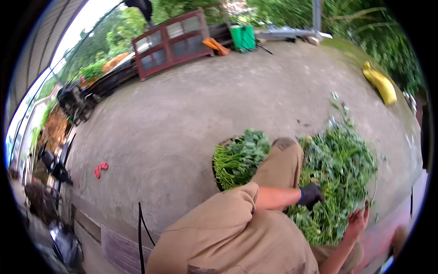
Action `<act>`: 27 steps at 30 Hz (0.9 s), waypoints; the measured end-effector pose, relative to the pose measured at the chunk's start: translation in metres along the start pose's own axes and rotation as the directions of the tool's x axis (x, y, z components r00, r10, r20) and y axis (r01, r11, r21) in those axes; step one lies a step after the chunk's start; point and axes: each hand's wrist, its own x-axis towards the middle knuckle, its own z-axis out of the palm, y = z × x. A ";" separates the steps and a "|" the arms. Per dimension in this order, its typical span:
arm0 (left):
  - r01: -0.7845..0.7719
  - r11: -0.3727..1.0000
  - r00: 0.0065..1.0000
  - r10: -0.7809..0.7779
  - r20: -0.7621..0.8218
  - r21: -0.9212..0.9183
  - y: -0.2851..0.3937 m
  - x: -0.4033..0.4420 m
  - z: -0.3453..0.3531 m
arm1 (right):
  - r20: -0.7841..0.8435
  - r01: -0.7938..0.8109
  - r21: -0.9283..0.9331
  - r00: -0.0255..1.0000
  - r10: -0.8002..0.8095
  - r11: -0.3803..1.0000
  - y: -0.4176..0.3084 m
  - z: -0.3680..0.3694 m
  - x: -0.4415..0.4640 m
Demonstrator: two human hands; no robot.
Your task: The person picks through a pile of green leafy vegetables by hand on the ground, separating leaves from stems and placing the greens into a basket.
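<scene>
A large loose heap of leafy green stems [340, 164] lies on the concrete at the right. My left hand [311, 195], in a dark glove, is closed at the heap's near left part; what its fingers hold is hidden. At the heap's lower right edge, my bare right hand [358, 222] is raised with fingertips together around a thin stem. Left of my bent knee [285, 160], more greens [242, 157] fill a round dark basket [214, 171], their stalks pointing left and leaves pointing right.
Red slippers [101, 170] lie on the floor at the left. A yellow sack [381, 84] rests at the far right. A red-framed panel [171, 43], an orange item [216, 46] and a green container [243, 37] stand along the far edge. A motorcycle [75, 100] is far left.
</scene>
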 end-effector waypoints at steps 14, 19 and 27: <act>0.206 0.944 0.971 -0.164 0.175 -0.258 0.056 -0.016 -0.011 | 0.082 -0.114 0.589 0.993 0.082 0.800 -0.003 -0.047 0.013; 0.111 0.969 0.955 -0.042 0.295 -0.221 0.053 -0.025 0.032 | 0.146 -0.268 0.576 0.963 0.225 0.772 0.023 -0.006 0.000; 0.255 0.964 0.824 -0.260 0.503 0.081 0.047 -0.037 0.047 | -0.042 -0.189 -0.343 0.982 0.187 0.920 0.034 -0.015 0.010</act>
